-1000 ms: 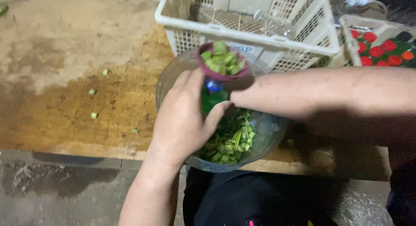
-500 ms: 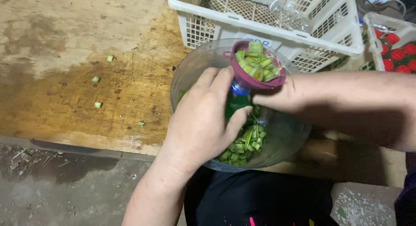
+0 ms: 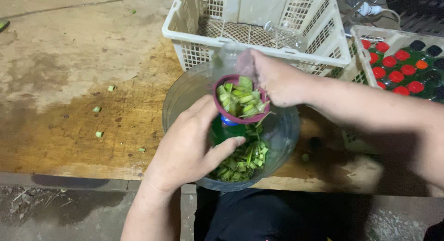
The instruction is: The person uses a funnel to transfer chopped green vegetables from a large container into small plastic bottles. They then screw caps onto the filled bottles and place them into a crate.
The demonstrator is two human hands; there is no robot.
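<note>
Over the clear bowl (image 3: pixel 185 91) at the near edge of the wooden table (image 3: pixel 69 116), a green bottle (image 3: pixel 223 131) stands upright with a maroon funnel (image 3: pixel 231 115) seated in its neck. The funnel is heaped to the brim with chopped green stems (image 3: pixel 241 98), and more of the same lie in the bottom of the bowl.

The left hand (image 3: pixel 187 151) is wrapped around the bottle's shoulder, fingers (image 3: pixel 203 112) curled round the far side and thumb (image 3: pixel 226 147) pressed against the near side, so the bottle sits clamped between them just under the funnel. The right hand (image 3: pixel 275 79) hovers at the funnel's far right rim with its fingertips bunched together; its upper edge is blurred, and I cannot tell whether it pinches any stems.

By the look of it the bottle is light, thin plastic that would give under a hard squeeze, and likely slick (the table is wet nearby). The shoulder, where the left hand grips, seems the safest hold. The funnel only rests in the neck and is top-heavy, so it could tip easily. The cut stems are small, stiff, damp and loose.

Behind the bowl stands a white basket (image 3: pixel 259 35); far right, a crate of red-capped bottles (image 3: pixel 397 65).
</note>
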